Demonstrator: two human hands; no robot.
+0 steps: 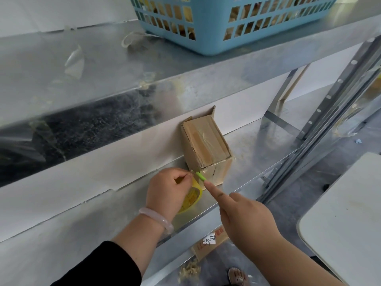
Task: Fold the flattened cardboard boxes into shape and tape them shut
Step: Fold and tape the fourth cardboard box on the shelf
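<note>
My left grip (168, 189) is closed. Thumb and forefinger pinch the tape strip (192, 171) at its free end, just beside the lower front corner of the cardboard box (206, 147). The yellow tape roll (191, 198) sits under this grip, partly covered by the palm and fingers. A pale bracelet (156, 218) circles the wrist above a black sleeve (107, 265).

My right grip (247, 219) has the forefinger extended and the other fingers curled. The forefinger lies along a green tool (201, 176), whose tip meets the tape strip at the box corner. The rear part of the tool is hidden under the finger, so this grip appears to hold it, but the contact is not fully visible.

The cardboard box is folded into shape. It stands on the metal shelf (257, 145), with its back against a white board (103, 162). Clear tape runs across its top face. One flap stands up at the rear edge.

The upper shelf (103, 69) carries a blue basket (206, 38) and several loose scraps of clear tape. Below the shelf edge, a cardboard piece bearing a handwritten white label (209, 241) lies on the floor. A white table (346, 213) stands at the right.
</note>
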